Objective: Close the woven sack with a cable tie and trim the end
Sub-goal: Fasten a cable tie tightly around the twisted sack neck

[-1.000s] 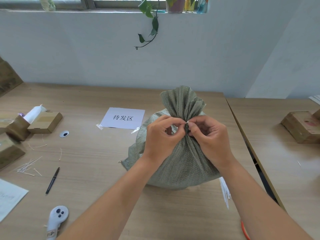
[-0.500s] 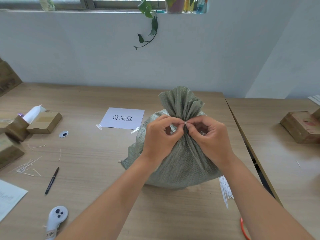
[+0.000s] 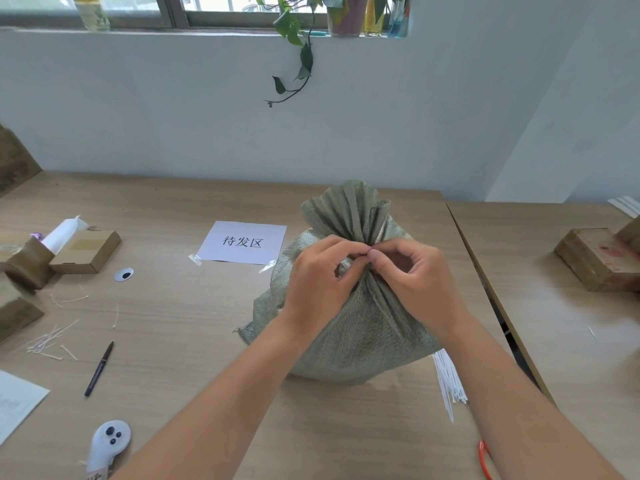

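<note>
A grey-green woven sack [image 3: 363, 327] stands on the wooden table, its top gathered into a pleated neck [image 3: 349, 213]. My left hand [image 3: 322, 289] and my right hand [image 3: 415, 282] meet at the neck, thumbs and forefingers pinched together on the front of it. The cable tie around the neck is almost wholly hidden by my fingers. A bundle of white cable ties [image 3: 448, 382] lies on the table to the right of the sack's base. An orange handle [image 3: 483, 459] shows beside my right forearm.
A paper sheet with printed characters [image 3: 242, 242] is taped behind the sack. At the left lie cardboard boxes [image 3: 86, 251], cut tie ends [image 3: 48, 341], a black pen [image 3: 98, 368] and a white controller [image 3: 107, 445]. A wooden block [image 3: 599, 258] sits on the right table.
Both hands stay pinched at the sack's neck, with only small shifts of the fingers. The sack has not moved.
</note>
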